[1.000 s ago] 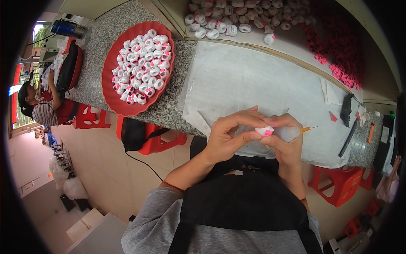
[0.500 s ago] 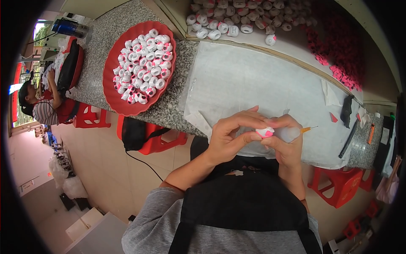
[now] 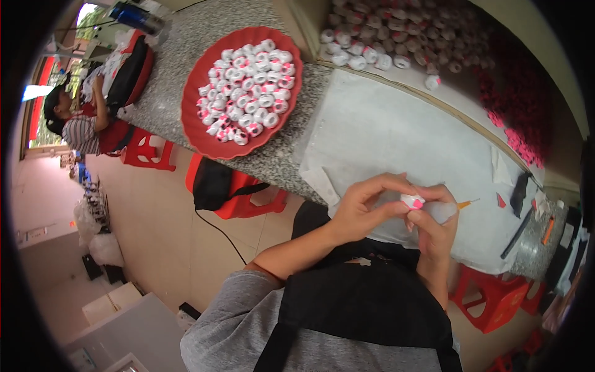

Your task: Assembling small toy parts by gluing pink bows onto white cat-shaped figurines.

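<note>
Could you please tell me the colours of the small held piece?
The piece is white and pink, as the head view shows.

hands [image 3: 361, 212] — 2 | held piece [image 3: 410, 201] — 1 | needle bottle [image 3: 445, 212] 1 | red tray [image 3: 209, 141] 1

Grey speckled granite table [image 3: 180, 56]: red scalloped tray [image 3: 214, 146] on L side. Mid to R, big white sheet [image 3: 384, 124] w/ white paper slip [image 3: 320, 185] at near L corner, small red scrap [image 3: 501, 200] + black strip [image 3: 520, 193] nr R end. Black rod [image 3: 517, 235] at sheet's R edge; orange stick [image 3: 548, 229] further R. Shelf [image 3: 455, 96] behind: heap of wht/pink ring-shaped pcs [image 3: 384, 61], pile of pink pcs [image 3: 517, 146] to R. Tiled floor [image 3: 167, 223]: red stools [image 3: 496, 304].
</note>
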Action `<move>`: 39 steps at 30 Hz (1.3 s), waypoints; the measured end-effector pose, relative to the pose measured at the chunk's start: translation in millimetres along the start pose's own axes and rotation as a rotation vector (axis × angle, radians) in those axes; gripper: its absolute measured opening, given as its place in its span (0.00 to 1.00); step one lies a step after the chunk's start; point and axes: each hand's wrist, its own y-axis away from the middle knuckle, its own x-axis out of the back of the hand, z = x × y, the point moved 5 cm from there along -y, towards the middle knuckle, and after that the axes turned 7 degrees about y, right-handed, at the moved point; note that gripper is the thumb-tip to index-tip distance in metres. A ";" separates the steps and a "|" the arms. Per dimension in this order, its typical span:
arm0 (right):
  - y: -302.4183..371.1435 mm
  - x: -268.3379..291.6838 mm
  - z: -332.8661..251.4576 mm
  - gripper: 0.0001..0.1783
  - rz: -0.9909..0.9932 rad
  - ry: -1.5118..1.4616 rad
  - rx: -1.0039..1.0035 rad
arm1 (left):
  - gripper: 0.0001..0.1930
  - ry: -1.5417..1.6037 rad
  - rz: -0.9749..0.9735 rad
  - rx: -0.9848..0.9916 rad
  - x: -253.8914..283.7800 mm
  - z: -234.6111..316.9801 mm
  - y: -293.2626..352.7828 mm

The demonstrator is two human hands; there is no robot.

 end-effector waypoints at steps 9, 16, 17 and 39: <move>0.5 -6.2 6.3 0.13 0.041 -0.013 0.126 | 0.11 -0.288 0.057 -0.179 -4.8 15.0 6.4; -4.8 -14.3 9.2 0.15 0.063 0.017 0.075 | 0.11 -0.387 0.129 -0.182 0.4 17.7 8.2; -6.0 -15.2 8.5 0.15 0.073 0.023 0.079 | 0.11 -0.200 0.151 -0.063 5.5 14.9 8.6; 12.5 34.0 -23.2 0.22 0.201 0.101 0.286 | 0.13 -1.226 0.065 -0.561 20.8 64.0 -95.2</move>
